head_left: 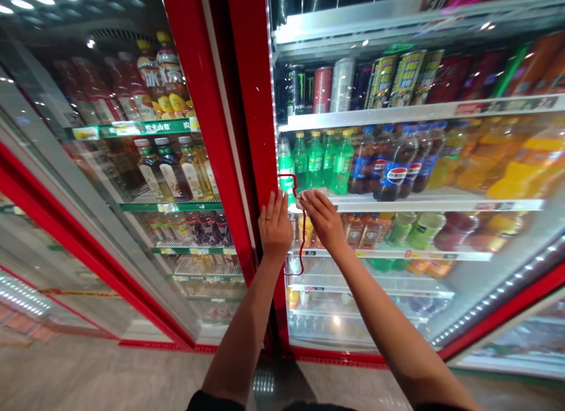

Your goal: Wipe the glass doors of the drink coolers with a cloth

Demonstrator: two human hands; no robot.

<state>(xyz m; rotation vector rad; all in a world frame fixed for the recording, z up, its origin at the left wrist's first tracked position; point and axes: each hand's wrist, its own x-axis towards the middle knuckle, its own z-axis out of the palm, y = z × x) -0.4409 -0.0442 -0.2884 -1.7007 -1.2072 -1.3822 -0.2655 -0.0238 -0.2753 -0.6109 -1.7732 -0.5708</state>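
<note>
My left hand (276, 225) lies flat with its fingers stretched out on the red door frame (251, 105) of a glass-fronted drinks fridge, partly over the glass edge. A ring shows on one finger. My right hand (322, 216) pinches a small, crumpled white cloth (302, 200) against the glass door (375, 317), just right of my left hand. Whether it is cloth or tissue I cannot tell for sure. A dark red outline (303, 240) on the glass runs above and below the cloth. Part of it is hidden behind my hands.
Behind the glass, shelves hold green soda bottles (315, 161), cola bottles (399, 163), orange drinks (525, 158) and cans (384, 81). A second fridge with bottled drinks (165, 169) stands on the left. The grey floor (154, 378) runs along the fridges' base.
</note>
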